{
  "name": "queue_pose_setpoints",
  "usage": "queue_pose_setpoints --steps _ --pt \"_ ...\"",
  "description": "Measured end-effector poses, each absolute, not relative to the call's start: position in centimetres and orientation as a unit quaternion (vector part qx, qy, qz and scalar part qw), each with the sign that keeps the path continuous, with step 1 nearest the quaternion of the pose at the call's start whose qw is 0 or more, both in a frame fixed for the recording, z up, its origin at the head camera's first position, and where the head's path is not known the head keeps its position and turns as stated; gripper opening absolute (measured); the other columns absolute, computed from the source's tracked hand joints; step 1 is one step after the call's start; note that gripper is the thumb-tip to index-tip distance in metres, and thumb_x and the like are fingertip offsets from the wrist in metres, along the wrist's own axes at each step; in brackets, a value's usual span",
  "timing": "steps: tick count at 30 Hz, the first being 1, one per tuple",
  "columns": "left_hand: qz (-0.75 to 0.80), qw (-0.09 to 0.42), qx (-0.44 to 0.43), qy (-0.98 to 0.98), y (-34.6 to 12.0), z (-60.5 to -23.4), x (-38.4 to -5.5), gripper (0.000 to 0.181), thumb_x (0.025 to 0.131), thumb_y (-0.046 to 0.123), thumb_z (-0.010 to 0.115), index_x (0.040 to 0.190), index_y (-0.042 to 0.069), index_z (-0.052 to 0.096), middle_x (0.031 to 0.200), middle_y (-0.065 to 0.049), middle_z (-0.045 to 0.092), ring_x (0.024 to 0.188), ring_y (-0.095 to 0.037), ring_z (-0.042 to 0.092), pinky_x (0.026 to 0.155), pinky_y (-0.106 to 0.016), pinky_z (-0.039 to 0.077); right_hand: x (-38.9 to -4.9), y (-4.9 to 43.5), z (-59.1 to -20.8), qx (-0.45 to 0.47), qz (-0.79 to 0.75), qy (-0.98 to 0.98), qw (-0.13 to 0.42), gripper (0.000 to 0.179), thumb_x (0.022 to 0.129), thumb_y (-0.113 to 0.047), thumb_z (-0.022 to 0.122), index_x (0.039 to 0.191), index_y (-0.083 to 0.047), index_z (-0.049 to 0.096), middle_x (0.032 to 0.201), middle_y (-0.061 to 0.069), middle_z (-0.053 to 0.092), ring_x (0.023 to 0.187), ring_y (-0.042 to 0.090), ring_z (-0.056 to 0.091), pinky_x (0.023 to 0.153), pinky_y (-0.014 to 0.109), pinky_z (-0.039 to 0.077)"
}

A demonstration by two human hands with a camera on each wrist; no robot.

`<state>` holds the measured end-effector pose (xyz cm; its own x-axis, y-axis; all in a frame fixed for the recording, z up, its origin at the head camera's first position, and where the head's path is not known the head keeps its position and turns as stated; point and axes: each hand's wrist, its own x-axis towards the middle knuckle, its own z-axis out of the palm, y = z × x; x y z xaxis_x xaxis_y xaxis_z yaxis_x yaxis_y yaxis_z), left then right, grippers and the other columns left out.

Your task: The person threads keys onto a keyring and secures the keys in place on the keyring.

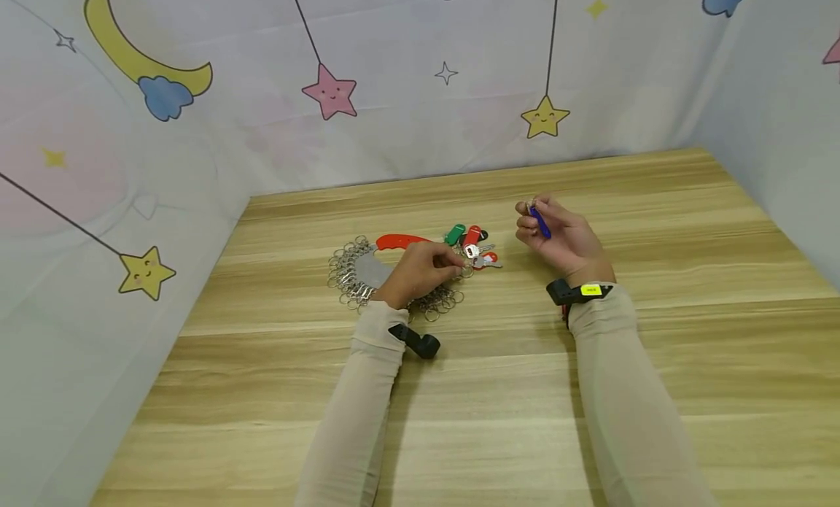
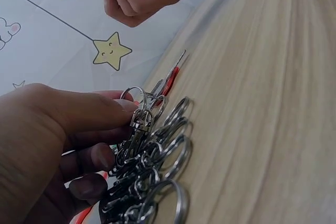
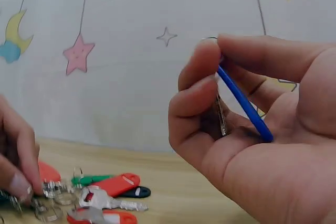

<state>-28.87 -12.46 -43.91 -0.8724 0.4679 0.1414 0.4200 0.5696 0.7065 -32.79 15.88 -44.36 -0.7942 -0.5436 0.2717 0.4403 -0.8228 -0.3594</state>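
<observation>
My left hand [image 1: 423, 270] pinches a metal split ring [image 2: 137, 92] between thumb and index finger. The ring hangs from a swivel clip [image 2: 140, 121], one of several along the edge of a grey plate [image 1: 372, 271] with a red handle [image 1: 399, 241]. To the right, raised above the table, my right hand [image 1: 569, 243] holds a blue key tag [image 3: 244, 103] by its ring end, between thumb and fingers. A key [image 3: 221, 116] hangs beside that tag, partly hidden by the fingers.
Just beyond my left fingertips lie a green key tag [image 1: 455, 234], red key tags [image 3: 119, 184] and a black one [image 3: 140, 192], with silver keys [image 3: 105, 200] among them. All rest on a wood-grain table [image 1: 485, 419]. A patterned cloth wall [image 1: 420, 142] stands behind.
</observation>
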Motion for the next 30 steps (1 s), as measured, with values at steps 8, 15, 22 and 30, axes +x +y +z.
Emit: queue_pose_setpoints --steps 8,15,22,30 --pt "0.399 0.026 0.25 0.882 -12.5 -44.1 -28.9 0.006 0.092 0.009 0.075 0.097 0.01 0.079 0.09 0.004 0.072 0.079 -0.009 0.065 0.072 -0.027 0.053 -32.5 14.3 -44.4 -0.22 -0.766 0.533 0.283 0.019 0.104 0.004 0.049 0.095 0.002 0.066 0.09 0.014 0.059 0.071 0.018 0.058 0.066 0.028 0.051" --pt "0.429 0.026 0.236 0.872 -12.7 -44.4 -28.9 0.004 0.092 0.011 0.076 0.094 0.01 0.079 0.092 0.004 0.071 0.081 -0.01 0.066 0.074 -0.028 0.053 -32.2 12.0 -44.1 -0.233 -0.639 0.667 0.305 0.01 0.097 0.001 0.063 0.094 0.009 0.066 0.09 0.018 0.064 0.069 0.025 0.065 0.07 0.036 0.055" --pt "0.452 0.016 0.24 0.859 -12.8 -44.7 -29.0 0.007 0.093 0.011 0.074 0.098 0.012 0.079 0.093 0.004 0.07 0.08 -0.012 0.066 0.072 -0.03 0.053 -32.2 10.6 -44.2 -0.225 -0.605 0.714 0.272 0.01 0.092 0.0 0.068 0.087 0.008 0.067 0.081 0.019 0.067 0.066 0.025 0.064 0.067 0.031 0.052" --pt "0.469 0.014 0.23 0.853 -12.8 -45.3 -29.1 0.006 0.092 0.013 0.076 0.096 0.013 0.079 0.09 0.004 0.07 0.076 -0.014 0.064 0.068 -0.031 0.052 -32.3 10.0 -44.7 -0.202 -0.599 0.746 0.21 0.01 0.092 -0.003 0.069 0.088 0.005 0.066 0.084 0.017 0.067 0.07 0.022 0.062 0.062 0.027 0.048"
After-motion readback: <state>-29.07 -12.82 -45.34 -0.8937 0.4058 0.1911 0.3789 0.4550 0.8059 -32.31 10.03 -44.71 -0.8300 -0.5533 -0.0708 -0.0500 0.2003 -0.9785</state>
